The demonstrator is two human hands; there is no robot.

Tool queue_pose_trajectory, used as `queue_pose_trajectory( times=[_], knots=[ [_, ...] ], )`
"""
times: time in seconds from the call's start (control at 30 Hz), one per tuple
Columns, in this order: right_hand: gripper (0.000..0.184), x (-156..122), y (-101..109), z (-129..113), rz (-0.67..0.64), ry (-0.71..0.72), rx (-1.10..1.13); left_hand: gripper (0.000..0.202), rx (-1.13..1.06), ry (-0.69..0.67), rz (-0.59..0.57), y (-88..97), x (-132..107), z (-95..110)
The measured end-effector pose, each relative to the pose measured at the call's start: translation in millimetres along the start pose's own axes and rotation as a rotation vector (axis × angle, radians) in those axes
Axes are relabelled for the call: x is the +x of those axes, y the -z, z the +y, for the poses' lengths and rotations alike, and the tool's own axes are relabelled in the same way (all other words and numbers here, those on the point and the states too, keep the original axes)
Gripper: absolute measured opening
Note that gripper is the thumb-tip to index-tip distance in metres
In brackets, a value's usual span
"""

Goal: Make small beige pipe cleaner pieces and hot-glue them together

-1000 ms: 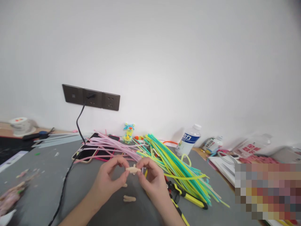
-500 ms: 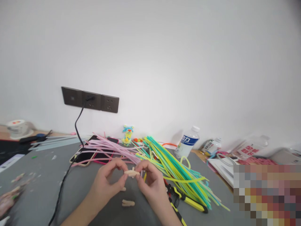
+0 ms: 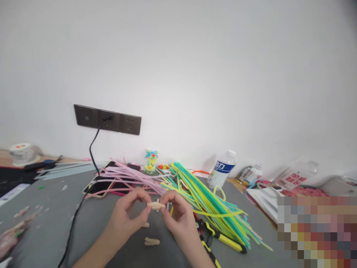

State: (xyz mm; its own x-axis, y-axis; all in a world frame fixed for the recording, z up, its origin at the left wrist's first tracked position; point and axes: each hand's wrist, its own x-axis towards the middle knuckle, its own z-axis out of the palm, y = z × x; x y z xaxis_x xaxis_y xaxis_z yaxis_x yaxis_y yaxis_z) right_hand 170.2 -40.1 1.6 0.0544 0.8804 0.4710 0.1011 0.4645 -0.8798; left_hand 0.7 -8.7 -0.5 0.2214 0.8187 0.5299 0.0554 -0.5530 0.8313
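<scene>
Between my two hands is a small cream-coloured piece (image 3: 156, 205), with a short nub on top and another below. My left hand (image 3: 131, 216) pinches its left end between thumb and fingertips. At its right end, my right hand (image 3: 178, 214) pinches in the same way. A forked piece of the same cream colour (image 3: 152, 241) lies on the grey mat (image 3: 134, 255) below my hands. Partly behind my left thumb lies another small cream piece (image 3: 146, 225). Whether these pieces are fuzzy or smooth is too small to tell.
Yellow and green pipe cleaners (image 3: 212, 197) lie to the right, beside yellow-black pliers (image 3: 224, 240). Pink stems (image 3: 131, 173) cross phones (image 3: 119, 182) behind my hands. A bottle (image 3: 221, 169) and small figure (image 3: 151, 162) stand by the wall. A black cable (image 3: 75, 219) runs down the left.
Almost nothing differs. Both hands keep their pinch on the small cream piece, and the whole view has shifted very slightly.
</scene>
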Motion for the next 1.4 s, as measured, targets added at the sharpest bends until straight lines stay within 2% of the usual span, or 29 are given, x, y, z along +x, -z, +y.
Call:
queue_pose_trajectory(
  times=[0.63,0.97,1.4],
  knots=[
    [0.004,-2.7,-1.7,3.2,0.025,-0.005,-0.011,0.005,0.038,0.022,0.015,-1.4,1.4,4.2],
    [0.003,-3.0,-2.4,-0.1,0.041,-0.009,-0.025,0.004,0.051,0.092,0.020,-1.3,0.9,6.6],
    [0.005,-4.9,-3.5,-2.1,0.061,-0.047,0.000,0.005,0.070,0.062,-0.004,-1.4,1.5,9.1]
  ],
)
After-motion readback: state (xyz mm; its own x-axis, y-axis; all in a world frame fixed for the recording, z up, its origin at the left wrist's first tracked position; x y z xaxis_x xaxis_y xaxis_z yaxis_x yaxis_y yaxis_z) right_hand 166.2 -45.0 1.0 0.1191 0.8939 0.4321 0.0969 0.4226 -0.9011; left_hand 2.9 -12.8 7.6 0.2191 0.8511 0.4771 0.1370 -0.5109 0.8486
